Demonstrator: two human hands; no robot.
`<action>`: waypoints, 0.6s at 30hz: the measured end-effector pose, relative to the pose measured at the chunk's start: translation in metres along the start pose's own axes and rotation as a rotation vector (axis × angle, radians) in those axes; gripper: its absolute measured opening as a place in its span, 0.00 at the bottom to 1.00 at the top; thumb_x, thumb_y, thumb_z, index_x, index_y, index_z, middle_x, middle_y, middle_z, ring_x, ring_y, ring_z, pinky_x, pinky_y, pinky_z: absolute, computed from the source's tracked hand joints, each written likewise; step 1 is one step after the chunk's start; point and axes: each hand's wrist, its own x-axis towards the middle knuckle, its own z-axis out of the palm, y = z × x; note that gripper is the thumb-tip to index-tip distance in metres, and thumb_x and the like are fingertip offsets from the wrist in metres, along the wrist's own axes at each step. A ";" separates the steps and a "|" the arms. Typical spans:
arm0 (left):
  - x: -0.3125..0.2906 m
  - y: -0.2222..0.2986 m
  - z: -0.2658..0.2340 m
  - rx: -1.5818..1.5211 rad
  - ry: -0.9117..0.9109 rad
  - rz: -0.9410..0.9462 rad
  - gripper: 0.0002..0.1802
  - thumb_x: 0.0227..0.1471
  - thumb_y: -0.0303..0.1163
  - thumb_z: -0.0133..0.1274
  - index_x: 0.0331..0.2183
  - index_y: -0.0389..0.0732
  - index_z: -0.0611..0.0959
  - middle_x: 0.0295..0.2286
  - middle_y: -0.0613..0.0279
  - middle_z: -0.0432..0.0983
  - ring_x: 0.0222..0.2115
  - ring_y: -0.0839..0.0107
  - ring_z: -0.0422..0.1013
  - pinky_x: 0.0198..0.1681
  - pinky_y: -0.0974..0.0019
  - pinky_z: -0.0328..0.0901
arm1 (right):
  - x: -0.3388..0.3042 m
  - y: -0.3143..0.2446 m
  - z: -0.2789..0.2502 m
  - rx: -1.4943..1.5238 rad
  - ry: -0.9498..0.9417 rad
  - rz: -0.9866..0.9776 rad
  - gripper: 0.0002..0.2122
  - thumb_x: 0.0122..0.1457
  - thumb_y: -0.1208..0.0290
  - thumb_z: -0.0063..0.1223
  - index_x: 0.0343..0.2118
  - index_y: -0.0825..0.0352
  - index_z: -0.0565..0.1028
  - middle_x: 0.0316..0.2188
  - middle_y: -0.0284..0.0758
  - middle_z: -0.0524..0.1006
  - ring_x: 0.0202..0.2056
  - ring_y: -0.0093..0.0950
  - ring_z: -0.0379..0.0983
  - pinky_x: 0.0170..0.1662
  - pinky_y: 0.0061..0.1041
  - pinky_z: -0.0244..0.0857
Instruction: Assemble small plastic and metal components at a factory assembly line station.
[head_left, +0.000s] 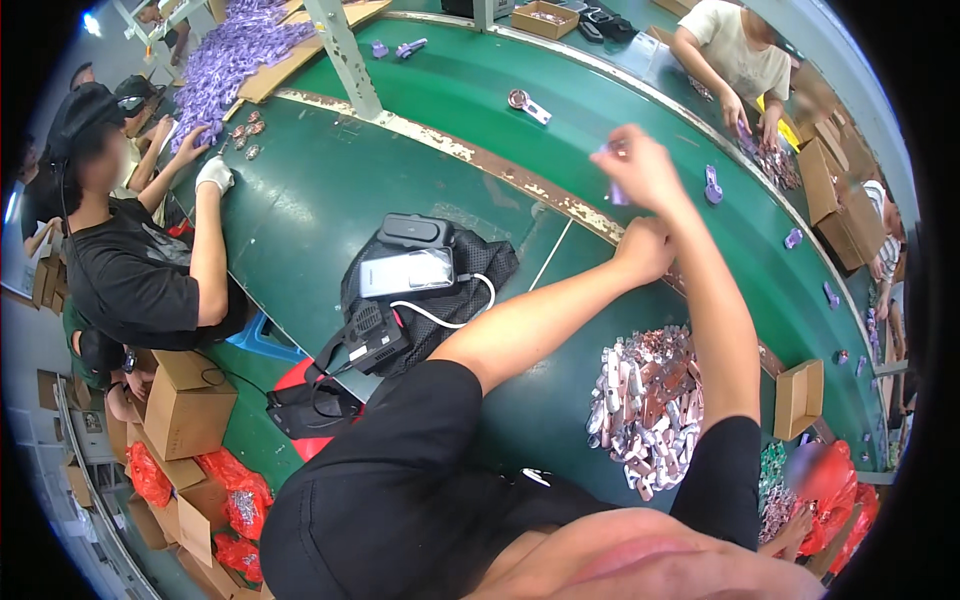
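Observation:
My right hand (648,172) is raised over the green conveyor belt, its fingers closed on a small purple plastic piece (617,192) that is slightly blurred. Just below it, at the belt's near edge, my left hand (645,250) is curled closed. Whatever its fingers hold is hidden from this view. Between my arms and body, a heap of small silver, white and brown parts (645,405) lies on the green table (530,385). On the belt (590,110) sit a white piece with a round end (529,107) and a purple piece (712,185).
A power bank (405,273) with a white cable rests on a dark mesh bag (495,262), left of my forearm. An open cardboard box (799,400) stands at the right. A person (130,230) works at the left, another (735,60) across the belt. A metal post (345,60) rises behind.

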 end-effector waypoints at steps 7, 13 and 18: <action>-0.012 0.038 -0.004 -1.119 -0.346 -0.630 0.18 0.62 0.25 0.55 0.52 0.28 0.78 0.43 0.45 0.80 0.39 0.55 0.81 0.39 0.57 0.81 | -0.148 0.026 -0.123 0.760 0.115 0.093 0.22 0.60 0.71 0.62 0.56 0.69 0.73 0.50 0.36 0.80 0.41 0.19 0.74 0.40 0.19 0.68; -0.001 0.034 0.009 -1.070 -0.433 -0.554 0.14 0.61 0.26 0.56 0.47 0.31 0.79 0.44 0.44 0.80 0.43 0.52 0.80 0.47 0.52 0.78 | -0.265 0.080 -0.184 0.782 0.510 0.118 0.25 0.61 0.73 0.59 0.61 0.74 0.69 0.51 0.36 0.76 0.48 0.24 0.73 0.54 0.25 0.67; 0.001 0.045 -0.018 -0.877 -0.518 -0.515 0.18 0.66 0.27 0.49 0.54 0.31 0.75 0.48 0.39 0.78 0.48 0.50 0.78 0.51 0.56 0.76 | -0.252 0.069 -0.168 0.828 0.624 0.184 0.18 0.59 0.79 0.61 0.53 0.75 0.74 0.44 0.40 0.81 0.43 0.30 0.80 0.49 0.26 0.74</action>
